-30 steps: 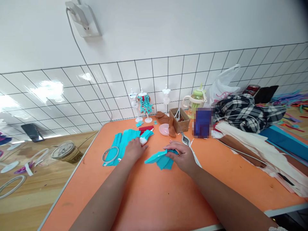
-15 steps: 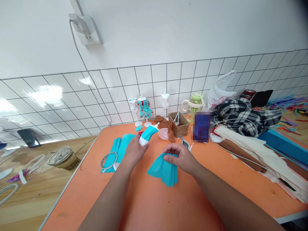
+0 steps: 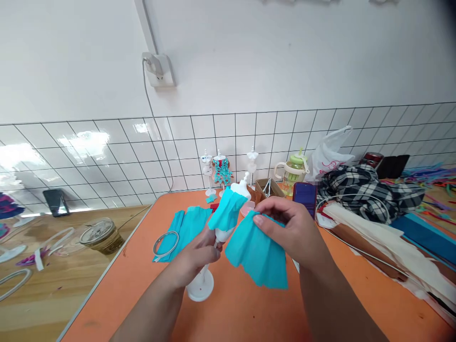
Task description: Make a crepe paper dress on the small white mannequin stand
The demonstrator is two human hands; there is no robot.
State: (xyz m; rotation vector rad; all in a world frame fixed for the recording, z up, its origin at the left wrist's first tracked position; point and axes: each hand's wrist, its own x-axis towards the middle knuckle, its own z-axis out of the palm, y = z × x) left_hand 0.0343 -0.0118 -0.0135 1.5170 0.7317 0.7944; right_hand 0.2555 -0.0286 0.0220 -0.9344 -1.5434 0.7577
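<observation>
- Your left hand [image 3: 197, 256] grips the wrapped mannequin [image 3: 228, 209] below its torso.
- Your right hand [image 3: 290, 232] pinches pleated cloth [image 3: 260, 254], hanging below.
- Brown box [image 3: 277, 186]: white looped item [image 3: 267, 187] inside.

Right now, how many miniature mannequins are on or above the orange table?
4: one mannequin in the left hand; three by the tiled wall: the ruffled mannequin, one to its left, one to its right. Others may be hidden.

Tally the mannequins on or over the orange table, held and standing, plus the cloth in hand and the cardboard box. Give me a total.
Held mannequin, in the left hand: 1
Standing mannequins: 3
Turquoise cloth, in the right hand: 1
Cardboard box: 1
Total: 6
</observation>
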